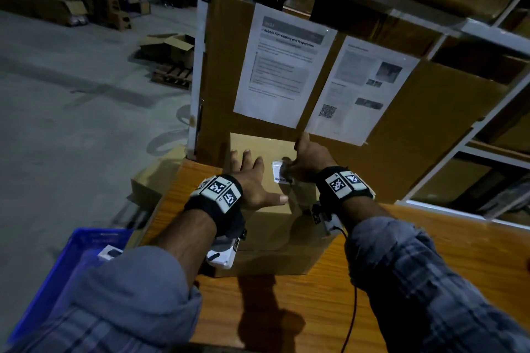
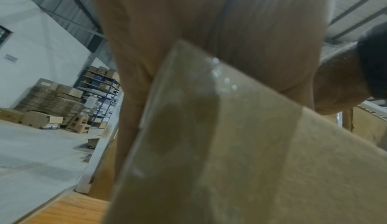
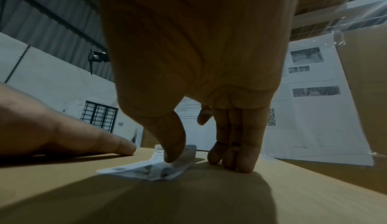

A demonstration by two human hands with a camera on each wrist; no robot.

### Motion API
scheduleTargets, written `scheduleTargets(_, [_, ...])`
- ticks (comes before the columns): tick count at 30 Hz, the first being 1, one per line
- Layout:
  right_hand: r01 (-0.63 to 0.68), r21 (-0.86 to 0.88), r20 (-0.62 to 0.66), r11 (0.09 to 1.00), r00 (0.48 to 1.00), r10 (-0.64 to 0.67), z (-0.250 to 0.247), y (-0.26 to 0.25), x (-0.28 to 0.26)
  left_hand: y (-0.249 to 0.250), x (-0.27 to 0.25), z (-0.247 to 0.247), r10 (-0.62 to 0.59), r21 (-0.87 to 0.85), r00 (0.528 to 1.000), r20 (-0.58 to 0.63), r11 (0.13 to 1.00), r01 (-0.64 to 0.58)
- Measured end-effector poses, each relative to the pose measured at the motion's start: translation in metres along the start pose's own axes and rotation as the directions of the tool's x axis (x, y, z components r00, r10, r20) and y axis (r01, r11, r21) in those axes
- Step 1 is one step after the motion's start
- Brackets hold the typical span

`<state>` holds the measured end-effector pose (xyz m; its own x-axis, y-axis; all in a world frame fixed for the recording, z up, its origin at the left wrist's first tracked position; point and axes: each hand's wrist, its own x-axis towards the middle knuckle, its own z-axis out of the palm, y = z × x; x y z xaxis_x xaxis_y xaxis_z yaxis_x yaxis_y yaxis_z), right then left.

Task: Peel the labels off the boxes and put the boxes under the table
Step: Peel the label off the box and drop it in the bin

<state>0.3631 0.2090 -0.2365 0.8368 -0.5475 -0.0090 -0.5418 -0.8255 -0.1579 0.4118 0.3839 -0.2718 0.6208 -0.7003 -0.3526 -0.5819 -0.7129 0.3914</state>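
a wooden table (image 1: 430,238) carries one cardboard box (image 1: 275,238) at its far edge, pushed close to a tall cardboard panel (image 1: 430,112) that bears two printed sheets (image 1: 284,66). a blue crate (image 1: 57,281) stands low on the left, beside the table.

the box looks stiff and probably light; its flat top gives under little, so a spread palm should be enough to steady it while the sticker comes away. for carrying it down under the table, the two side walls look like the sensible place to take hold.

the left hand (image 1: 252,180) lies flat on the box top, fingers straight and spread, pressing down and holding nothing.

the right hand (image 1: 309,160) works just beside it. in the right wrist view its three outer fingers (image 3: 234,158) rest their tips on the cardboard, while the thumb bears on the label (image 3: 146,169); the index finger is mostly hidden, so a true pinch is likely but not certain.

the label is thin paper, soft and apt to tear. one end is curled up off the box under the thumb; the other end lies stuck flat, toward the left hand. a slow, low pull from the lifted edge looks safest.
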Motion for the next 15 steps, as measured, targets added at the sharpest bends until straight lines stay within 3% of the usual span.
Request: scheduleTargets(15, [0.037,-0.162,-0.014,0.986,0.999,-0.039,-0.0010,0.0038,0.0052,0.0011,-0.0028,-0.0016,0.010,0.015,1.000,0.005,1.000,-0.010])
